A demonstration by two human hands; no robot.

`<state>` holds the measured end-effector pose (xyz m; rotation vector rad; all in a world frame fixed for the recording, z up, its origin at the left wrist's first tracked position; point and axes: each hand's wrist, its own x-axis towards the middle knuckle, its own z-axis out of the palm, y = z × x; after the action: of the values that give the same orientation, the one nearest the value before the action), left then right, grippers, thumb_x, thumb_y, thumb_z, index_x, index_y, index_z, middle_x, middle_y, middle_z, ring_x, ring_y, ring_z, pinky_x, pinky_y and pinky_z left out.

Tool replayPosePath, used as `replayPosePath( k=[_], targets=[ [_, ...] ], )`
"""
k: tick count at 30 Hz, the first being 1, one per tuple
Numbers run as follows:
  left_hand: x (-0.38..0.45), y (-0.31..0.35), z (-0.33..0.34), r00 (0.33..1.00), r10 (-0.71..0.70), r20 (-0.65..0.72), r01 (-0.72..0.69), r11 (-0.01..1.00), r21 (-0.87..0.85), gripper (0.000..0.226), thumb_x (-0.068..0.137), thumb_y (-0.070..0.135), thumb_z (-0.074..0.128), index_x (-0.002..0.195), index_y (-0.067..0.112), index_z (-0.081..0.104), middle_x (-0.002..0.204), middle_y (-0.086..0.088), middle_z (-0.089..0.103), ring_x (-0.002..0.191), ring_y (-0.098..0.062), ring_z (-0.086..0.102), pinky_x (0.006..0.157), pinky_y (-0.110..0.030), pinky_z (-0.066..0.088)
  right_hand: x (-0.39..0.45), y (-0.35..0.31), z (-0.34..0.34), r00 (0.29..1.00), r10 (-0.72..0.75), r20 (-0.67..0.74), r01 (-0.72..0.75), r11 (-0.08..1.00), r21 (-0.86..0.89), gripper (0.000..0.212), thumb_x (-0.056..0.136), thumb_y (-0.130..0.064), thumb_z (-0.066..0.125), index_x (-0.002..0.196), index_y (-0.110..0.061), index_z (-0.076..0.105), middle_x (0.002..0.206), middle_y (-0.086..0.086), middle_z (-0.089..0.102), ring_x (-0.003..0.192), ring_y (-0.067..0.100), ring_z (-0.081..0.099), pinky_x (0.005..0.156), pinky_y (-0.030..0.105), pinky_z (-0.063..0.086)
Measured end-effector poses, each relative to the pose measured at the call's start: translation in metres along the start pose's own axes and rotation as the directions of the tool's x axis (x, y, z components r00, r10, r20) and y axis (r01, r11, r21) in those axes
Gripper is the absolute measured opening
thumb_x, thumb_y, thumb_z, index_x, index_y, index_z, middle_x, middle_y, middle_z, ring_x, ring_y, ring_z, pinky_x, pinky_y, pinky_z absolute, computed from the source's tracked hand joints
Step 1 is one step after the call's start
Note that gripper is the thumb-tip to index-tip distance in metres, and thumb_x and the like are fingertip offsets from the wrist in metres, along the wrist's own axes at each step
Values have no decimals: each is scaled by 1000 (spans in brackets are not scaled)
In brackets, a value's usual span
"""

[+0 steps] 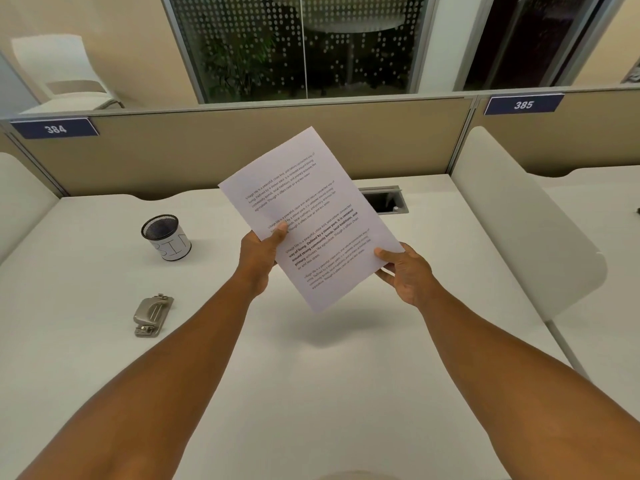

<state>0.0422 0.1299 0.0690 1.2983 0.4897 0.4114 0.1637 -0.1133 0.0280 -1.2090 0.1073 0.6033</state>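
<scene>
A white printed sheet of paper [308, 209] with several paragraphs of text hangs in the air above the white desk [311, 375], tilted to the left. My left hand [263, 251] pinches its left edge, thumb on the printed face. My right hand [405, 271] pinches its lower right edge, thumb on top and fingers beneath. The paper casts a soft shadow on the desk below.
A black mesh cup [165, 237] with a white label stands at the left. A metal hole punch [152, 315] lies nearer on the left. A cable port [384, 199] sits behind the paper. Beige partitions [207, 150] and white side dividers [519, 237] bound the desk.
</scene>
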Motion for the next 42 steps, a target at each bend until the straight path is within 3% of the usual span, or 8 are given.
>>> replayPosePath(
  k=[7,11,16,25,31,34,38,42],
  targets=[
    [6,1,-15,996,-60,66,54,995,88,22,93,24,67,115,23,68,113,-1,75,99,-25,73,82,-46,60,1,0,-4,1000,13,17,-10,989,-150,20,83,-5,72,95,-18,65,100,4,71,91,24,65,76,35,56],
    [4,-2,-15,988,-100,122,86,990,116,28,93,24,67,121,16,67,114,-4,75,99,-26,73,82,-44,60,1,1,-1,998,27,59,-15,983,-184,21,83,-5,72,100,-16,65,94,2,73,87,23,68,73,34,56],
    [2,-9,-12,977,-159,144,136,978,156,33,92,25,69,123,12,66,115,-6,74,102,-27,72,87,-46,58,1,1,3,994,49,100,-26,974,-224,33,81,-9,75,113,-11,65,105,4,74,87,22,71,70,35,56],
    [2,-29,-10,956,-246,160,206,950,234,34,92,25,69,122,10,66,113,-9,74,100,-29,73,86,-47,59,2,8,1,991,104,86,-71,945,-320,34,80,-14,78,112,-11,66,106,6,75,95,26,72,84,40,57],
    [2,-41,-14,960,-263,100,220,922,320,30,88,26,74,115,12,70,104,-2,77,87,-19,76,67,-29,61,3,14,0,993,106,44,-78,905,-417,24,82,-13,76,104,-18,68,105,2,74,96,25,71,88,41,56],
    [2,-47,-19,956,-289,55,256,909,329,23,87,24,76,107,13,73,98,1,78,84,-16,76,61,-22,58,5,17,1,993,115,19,-95,893,-440,21,83,-11,74,101,-20,67,104,1,74,92,23,71,82,37,57],
    [2,-54,-32,948,-317,-38,313,899,305,14,88,20,75,100,12,73,92,2,77,78,-10,74,58,-15,54,7,20,0,993,121,-9,-111,876,-469,21,85,-10,71,104,-18,68,102,2,74,85,20,71,67,29,55],
    [4,-61,-50,939,-308,-154,342,884,318,9,87,20,75,96,15,75,89,2,74,75,-11,68,71,-20,55,11,28,-1,989,138,-45,-143,872,-469,17,86,-9,71,99,-18,68,103,6,73,91,27,71,82,39,57]
  ],
)
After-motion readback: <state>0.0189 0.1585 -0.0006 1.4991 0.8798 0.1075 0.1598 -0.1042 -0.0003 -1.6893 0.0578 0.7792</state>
